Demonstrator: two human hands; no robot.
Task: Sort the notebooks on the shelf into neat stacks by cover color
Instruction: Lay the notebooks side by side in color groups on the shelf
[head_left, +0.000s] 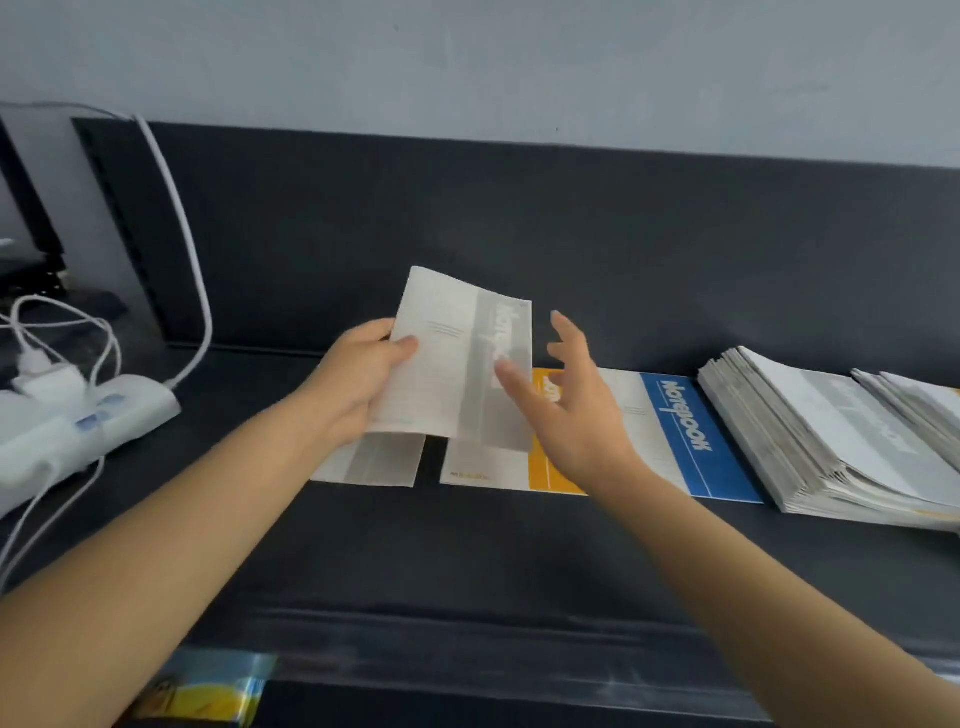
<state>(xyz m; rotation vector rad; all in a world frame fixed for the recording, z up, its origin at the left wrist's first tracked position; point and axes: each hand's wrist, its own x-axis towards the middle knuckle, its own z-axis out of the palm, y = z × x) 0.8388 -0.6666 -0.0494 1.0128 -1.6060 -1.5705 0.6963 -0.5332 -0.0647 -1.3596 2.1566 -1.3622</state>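
Head view: grey notebook (457, 364) in left hand (358, 384).

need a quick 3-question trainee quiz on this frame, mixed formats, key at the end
1. True or false: the left hand grips a grey notebook, holding it up off the shelf.
2. Multiple choice: what colour is the flat notebook lying right beside the tall pile of notebooks? A) orange B) blue C) grey
3. Fill in: the right hand, holding nothing, is ___ (open/shut).

Key:
1. True.
2. B, the blue notebook.
3. Open, with its fingers spread next to the held notebook.
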